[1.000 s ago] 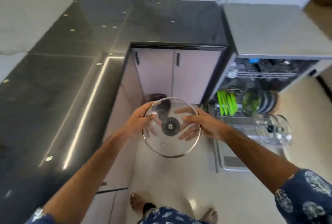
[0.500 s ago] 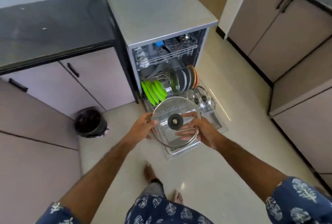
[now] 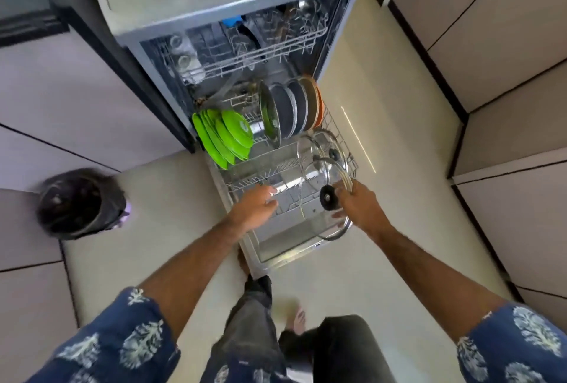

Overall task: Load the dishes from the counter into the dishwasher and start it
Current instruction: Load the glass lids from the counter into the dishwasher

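A round glass lid with a black knob and a metal rim is tilted on edge over the front right of the pulled-out lower rack. My right hand grips its rim from the right. My left hand has its fingers relaxed above the rack's front left and holds nothing. The dishwasher stands open. Green plates and dark plates stand in the rack, and another glass lid leans at its right side.
The upper rack holds glasses and utensils. A dark bin stands on the floor to the left. Cabinet fronts line the right side and the left. My feet are on the pale floor before the open door.
I have stepped up to the dishwasher. The lid went from flat between both hands to on edge over the lower rack. My left hand has let go of it.
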`<control>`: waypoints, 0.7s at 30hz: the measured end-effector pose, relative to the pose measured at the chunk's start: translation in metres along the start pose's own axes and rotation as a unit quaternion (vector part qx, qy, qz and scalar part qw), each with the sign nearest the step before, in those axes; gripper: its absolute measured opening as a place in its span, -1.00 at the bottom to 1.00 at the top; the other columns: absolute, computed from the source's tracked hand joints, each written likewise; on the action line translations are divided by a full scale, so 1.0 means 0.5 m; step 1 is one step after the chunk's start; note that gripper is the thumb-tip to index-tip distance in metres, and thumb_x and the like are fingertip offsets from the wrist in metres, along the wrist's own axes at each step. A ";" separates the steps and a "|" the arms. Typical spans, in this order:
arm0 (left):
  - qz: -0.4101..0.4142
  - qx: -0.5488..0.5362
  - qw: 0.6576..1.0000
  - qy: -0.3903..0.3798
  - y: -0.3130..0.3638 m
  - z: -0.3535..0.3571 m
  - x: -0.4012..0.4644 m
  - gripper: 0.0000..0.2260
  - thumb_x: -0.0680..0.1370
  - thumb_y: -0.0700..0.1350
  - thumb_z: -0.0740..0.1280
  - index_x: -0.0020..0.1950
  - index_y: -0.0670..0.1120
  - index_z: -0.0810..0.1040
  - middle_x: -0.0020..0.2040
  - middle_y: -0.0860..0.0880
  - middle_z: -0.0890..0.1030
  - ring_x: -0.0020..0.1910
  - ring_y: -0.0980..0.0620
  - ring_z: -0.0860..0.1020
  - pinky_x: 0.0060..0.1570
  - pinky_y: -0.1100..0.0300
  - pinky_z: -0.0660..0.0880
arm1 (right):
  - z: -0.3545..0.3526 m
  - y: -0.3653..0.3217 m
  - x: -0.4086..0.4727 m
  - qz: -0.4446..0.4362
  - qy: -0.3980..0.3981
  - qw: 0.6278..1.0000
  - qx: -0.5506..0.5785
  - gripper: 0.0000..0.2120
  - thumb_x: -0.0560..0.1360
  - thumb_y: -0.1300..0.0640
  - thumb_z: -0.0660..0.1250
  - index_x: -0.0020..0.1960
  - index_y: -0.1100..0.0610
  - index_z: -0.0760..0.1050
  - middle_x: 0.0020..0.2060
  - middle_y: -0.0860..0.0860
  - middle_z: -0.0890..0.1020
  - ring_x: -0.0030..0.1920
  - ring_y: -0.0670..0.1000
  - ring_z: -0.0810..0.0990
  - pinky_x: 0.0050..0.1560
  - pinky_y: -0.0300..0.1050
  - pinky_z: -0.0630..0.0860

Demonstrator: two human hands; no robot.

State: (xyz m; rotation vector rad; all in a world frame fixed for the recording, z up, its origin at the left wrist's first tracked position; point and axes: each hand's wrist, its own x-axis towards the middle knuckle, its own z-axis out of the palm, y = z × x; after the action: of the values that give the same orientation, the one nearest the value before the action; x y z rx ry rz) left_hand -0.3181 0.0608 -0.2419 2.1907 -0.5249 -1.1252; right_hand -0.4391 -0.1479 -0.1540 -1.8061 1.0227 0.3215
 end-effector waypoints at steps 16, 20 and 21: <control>-0.103 0.222 0.967 0.077 -0.160 0.188 0.399 -0.45 0.56 0.00 0.33 0.50 -0.11 0.28 0.46 -0.14 0.32 0.44 -0.18 0.31 0.35 -0.09 0.34 | 0.135 0.082 0.499 -0.181 -0.032 0.939 -0.292 -0.44 0.61 0.12 0.26 0.52 0.11 0.08 -0.10 0.17 0.65 -0.11 0.21 0.67 -0.03 0.20 0.63; -0.084 0.257 0.958 0.096 -0.191 0.234 0.470 -0.21 0.51 0.07 0.42 0.59 -0.13 0.08 0.58 -0.16 0.14 0.56 -0.17 0.13 0.49 -0.18 0.17 | 0.149 0.094 0.561 -0.223 -0.029 0.921 -0.318 -0.27 0.59 0.20 0.29 0.60 0.09 -0.07 -0.22 0.08 0.59 -0.26 0.11 0.65 -0.16 0.10 0.66; -0.087 0.266 0.955 0.094 -0.196 0.240 0.484 -0.15 0.49 0.10 0.43 0.60 -0.14 0.03 0.59 -0.16 0.10 0.57 -0.17 0.10 0.51 -0.19 0.15 | 0.151 0.098 0.575 -0.233 -0.029 0.912 -0.335 -0.24 0.57 0.24 0.29 0.61 0.09 -0.09 -0.21 0.09 0.60 -0.28 0.10 0.64 -0.18 0.10 0.66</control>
State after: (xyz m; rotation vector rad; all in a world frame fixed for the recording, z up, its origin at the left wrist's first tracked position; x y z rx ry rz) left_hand -0.2753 -0.0507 -0.5034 2.8251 -0.6135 -0.9175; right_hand -0.2850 -0.2339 -0.3979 -2.5688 0.4159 0.4594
